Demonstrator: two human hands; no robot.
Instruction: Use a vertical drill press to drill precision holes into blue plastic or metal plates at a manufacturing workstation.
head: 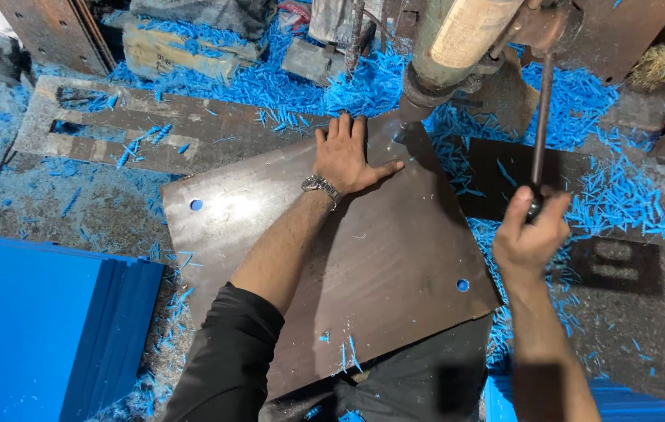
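Now at drill press: left hand [345, 160] spread flat, palm down, fingers fanned, pressing on far edge of brown sheet [332, 266]. Wristwatch [320, 185] on that wrist. Right hand [531, 234] wrapped closed around knob end of feed lever [541, 117], well apart from left, off sheet's right edge.

Sheet lying flat on bench, turned cornerwise, far corner tucked under drill head [457, 47]. Spindle nose [418, 101] touching or just above sheet, just right of left thumb and index; contact cannot be told. Left hand clearly nearer to drilling point; right only linked to it through lever, which runs steeply from knob up toward head.

Two holes through sheet already: left hole [196, 205] near left corner, right hole [463, 285] near right corner, blue showing through both.

Round about: blue shavings [613, 203] heaped behind and right of press, stack of blue sheets [35, 328] at lower left, perforated metal plate [98, 125] behind.
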